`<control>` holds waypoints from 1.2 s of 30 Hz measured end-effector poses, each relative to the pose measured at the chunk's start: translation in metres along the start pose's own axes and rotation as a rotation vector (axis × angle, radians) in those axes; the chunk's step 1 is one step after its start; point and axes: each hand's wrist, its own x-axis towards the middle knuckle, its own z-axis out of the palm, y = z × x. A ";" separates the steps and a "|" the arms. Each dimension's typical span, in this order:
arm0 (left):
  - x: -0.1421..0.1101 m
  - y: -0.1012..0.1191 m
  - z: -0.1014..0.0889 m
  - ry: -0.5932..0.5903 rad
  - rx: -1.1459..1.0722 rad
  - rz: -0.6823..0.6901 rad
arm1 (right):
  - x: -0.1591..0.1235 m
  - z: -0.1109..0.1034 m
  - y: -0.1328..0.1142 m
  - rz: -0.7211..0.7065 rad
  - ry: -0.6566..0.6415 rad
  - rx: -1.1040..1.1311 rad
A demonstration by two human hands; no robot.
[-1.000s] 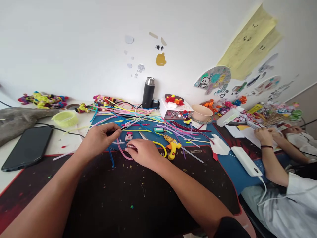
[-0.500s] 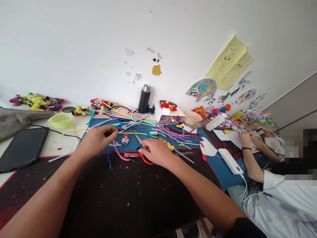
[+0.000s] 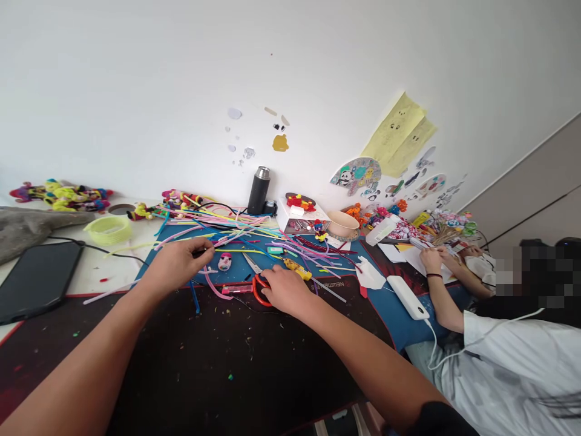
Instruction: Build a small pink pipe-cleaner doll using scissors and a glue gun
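My left hand [image 3: 184,260] is raised over the pile of pipe cleaners [image 3: 236,221], thumb and fingers pinched together. Whatever sits between those fingertips is too small and dark to name. My right hand [image 3: 288,290] has its fingers closed at the orange handles of a pair of scissors [image 3: 262,289], whose blades point up and left. Just left of the scissors lies a pink utility knife [image 3: 236,289]. A small pink-and-white figure [image 3: 224,261] lies between my hands, and a yellow object [image 3: 297,268] is beyond my right hand.
A black thermos [image 3: 259,192] stands by the wall, beside a white box [image 3: 302,221] and a beige bowl [image 3: 344,224]. At left are a phone [image 3: 40,281] and a yellow-green coil [image 3: 108,230]. A co-worker's hand [image 3: 432,260] works at right, past a white power bank [image 3: 407,298].
My right hand has shifted from above the scissors onto their orange handles, uncovering more of the blades. My left hand stays pinched in about the same place. The view has tilted slightly up.
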 end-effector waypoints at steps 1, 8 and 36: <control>0.000 0.000 0.000 -0.003 0.008 0.003 | 0.001 0.000 -0.001 0.000 -0.001 0.016; -0.001 0.001 -0.001 -0.013 0.014 0.019 | 0.003 -0.001 -0.001 0.044 0.051 0.215; -0.007 0.023 0.004 -0.288 -0.876 -0.281 | 0.001 0.025 -0.047 -0.095 -0.041 1.872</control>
